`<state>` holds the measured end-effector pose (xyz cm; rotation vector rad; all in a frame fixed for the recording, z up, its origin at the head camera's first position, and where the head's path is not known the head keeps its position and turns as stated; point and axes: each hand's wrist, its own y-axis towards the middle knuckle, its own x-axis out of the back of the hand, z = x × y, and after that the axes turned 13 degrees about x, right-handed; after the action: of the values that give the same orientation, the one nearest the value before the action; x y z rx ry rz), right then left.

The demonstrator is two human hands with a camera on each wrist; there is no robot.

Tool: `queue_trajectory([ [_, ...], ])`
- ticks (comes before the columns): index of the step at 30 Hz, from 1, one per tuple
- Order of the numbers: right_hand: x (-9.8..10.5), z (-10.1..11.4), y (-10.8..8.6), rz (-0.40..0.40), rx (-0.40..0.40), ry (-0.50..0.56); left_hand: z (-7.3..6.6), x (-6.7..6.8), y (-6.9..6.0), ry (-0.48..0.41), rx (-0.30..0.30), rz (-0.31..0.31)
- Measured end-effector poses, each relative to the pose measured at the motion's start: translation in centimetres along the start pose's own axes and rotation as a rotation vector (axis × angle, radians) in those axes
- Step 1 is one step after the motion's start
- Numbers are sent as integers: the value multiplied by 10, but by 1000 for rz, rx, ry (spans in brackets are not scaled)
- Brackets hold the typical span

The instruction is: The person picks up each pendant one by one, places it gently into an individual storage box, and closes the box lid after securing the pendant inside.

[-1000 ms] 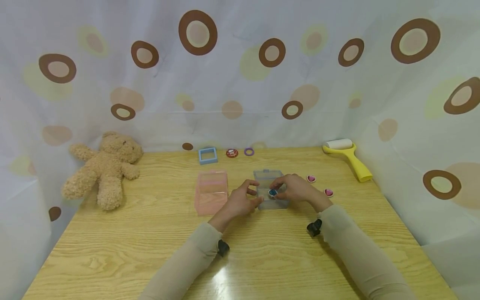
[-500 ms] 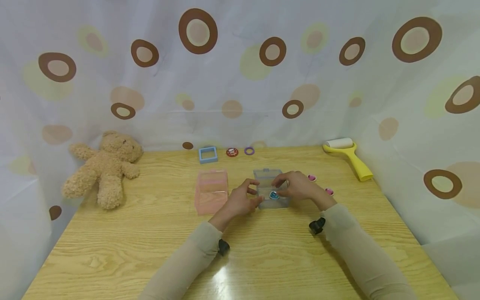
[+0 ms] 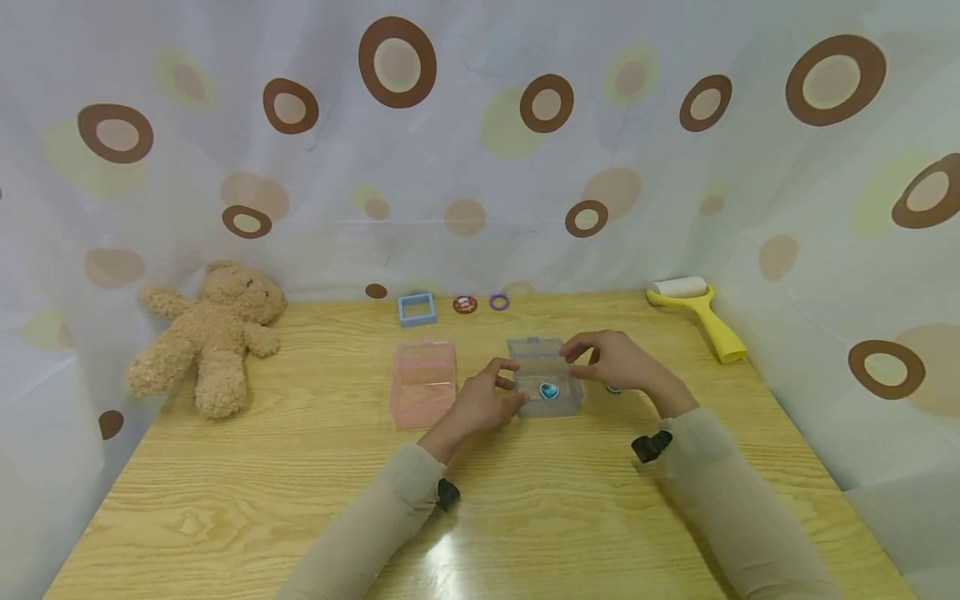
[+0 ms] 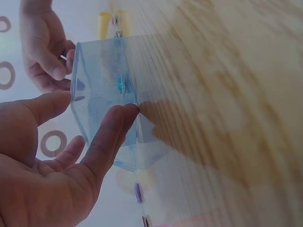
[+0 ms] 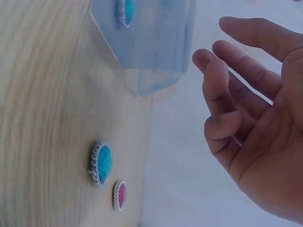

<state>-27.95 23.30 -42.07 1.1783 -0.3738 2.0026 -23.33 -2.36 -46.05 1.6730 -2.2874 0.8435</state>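
Observation:
My left hand (image 3: 480,400) holds the left side of a small clear blue-grey plastic box (image 3: 549,408), its thumb and fingertips on the wall. The box's lid (image 3: 534,348) is laid back. Inside lies a teal gem piece (image 3: 550,390) with a white beaded rim. Over the right edge of the box hovers my right hand (image 3: 618,362), fingers loosely bent, nothing between them. In the right wrist view, another teal gem piece (image 5: 102,163) and a pink one (image 5: 120,195) rest on the table. My right hand hides most of this spot from the head view.
A pink clear box (image 3: 423,408) stands open to the left. Along the back lie a blue square frame (image 3: 416,321), a red round badge (image 3: 465,305) and a purple ring (image 3: 499,302). A teddy bear (image 3: 217,342) is at far left, a yellow-handled lint roller (image 3: 708,321) at far right.
My right hand has let go of the teal gem piece, which now lies in the clear box, and has drawn back up and right. My left hand stays at the box.

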Motion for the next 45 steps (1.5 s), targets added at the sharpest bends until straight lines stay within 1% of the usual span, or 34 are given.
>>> queue_trajectory([
  [7,9,-10,-9,-55,-48,-3,0,1,-1,11,-15,3],
  [11,10,-19,-15,-58,-81,-1,-1,1,-2,22,-13,0],
  [16,8,-33,-23,-52,-104,-5,-1,1,-2,20,-8,7],
  [23,5,-54,-33,-13,-158,4,-1,1,-1,30,-5,5],
  [29,3,-65,-38,13,-195,32,-1,2,-2,49,-4,3],
  [32,2,-68,-40,27,-219,38,-1,2,-2,51,-13,3],
  [37,1,-69,-42,52,-230,42,1,2,-1,64,-28,-4],
  [45,-1,-73,-43,84,-230,32,0,1,-2,63,-18,-5],
])
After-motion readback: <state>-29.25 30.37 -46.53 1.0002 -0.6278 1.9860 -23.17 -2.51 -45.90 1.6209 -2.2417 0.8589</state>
